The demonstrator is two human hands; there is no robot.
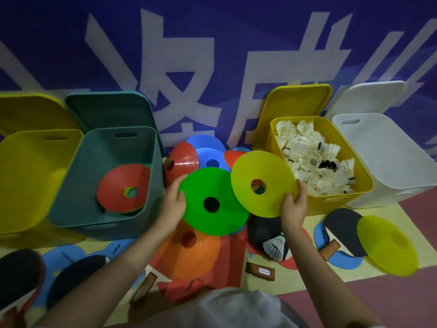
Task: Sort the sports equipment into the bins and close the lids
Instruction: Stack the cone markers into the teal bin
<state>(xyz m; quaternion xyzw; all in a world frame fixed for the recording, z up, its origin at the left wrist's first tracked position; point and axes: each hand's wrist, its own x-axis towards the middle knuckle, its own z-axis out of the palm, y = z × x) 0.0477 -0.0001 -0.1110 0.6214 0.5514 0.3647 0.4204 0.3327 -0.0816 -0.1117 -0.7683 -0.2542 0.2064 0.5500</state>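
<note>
Lettering, large, white, unreadable, on blue backdrop

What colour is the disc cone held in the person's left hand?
Bright green; the disc cone in the left hand shows best in the head view.

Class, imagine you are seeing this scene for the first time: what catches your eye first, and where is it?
At centre, the left hand grips a green disc cone and the right hand a yellow disc cone. To the right, a yellow bin brims with white shuttlecocks.
</note>
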